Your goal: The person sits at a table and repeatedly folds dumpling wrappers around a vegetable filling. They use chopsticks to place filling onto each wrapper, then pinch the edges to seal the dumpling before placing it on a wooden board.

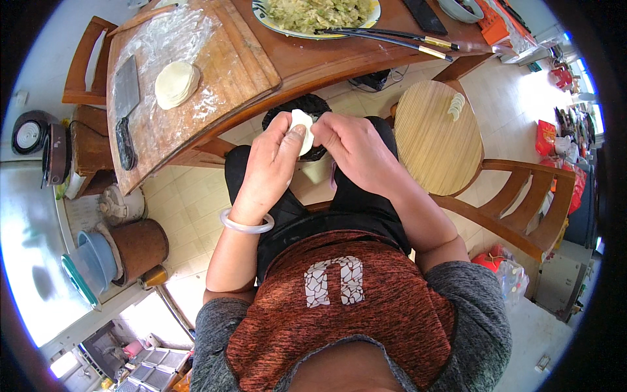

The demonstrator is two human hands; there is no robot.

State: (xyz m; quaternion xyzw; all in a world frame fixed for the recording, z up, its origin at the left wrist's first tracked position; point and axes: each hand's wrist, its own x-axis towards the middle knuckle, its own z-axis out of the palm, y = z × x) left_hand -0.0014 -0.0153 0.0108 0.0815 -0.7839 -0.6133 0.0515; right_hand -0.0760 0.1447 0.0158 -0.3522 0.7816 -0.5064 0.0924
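Observation:
A folded dumpling [304, 132] of pale dough is held above my lap. My left hand [278, 154] grips it with the thumb laid across its front. The fingers of my right hand [349, 144] are pinched at its right edge. Whether filling lies inside is hidden. Ahead and to the left, a stack of round dough wrappers [177, 84] rests on a floured wooden board [230, 63]. A patterned plate [262, 22] of chopped vegetable filling [318, 14] stands on the table, with chopsticks [392, 38] lying across its rim.
A cleaver [127, 98] and a rolling pin [142, 20] lie on the board. To my right, a chair [514, 196] bears a round slatted tray [431, 142] with several finished dumplings [456, 107] near its far edge. A black-lined bin [313, 171] stands between my knees, under the table edge.

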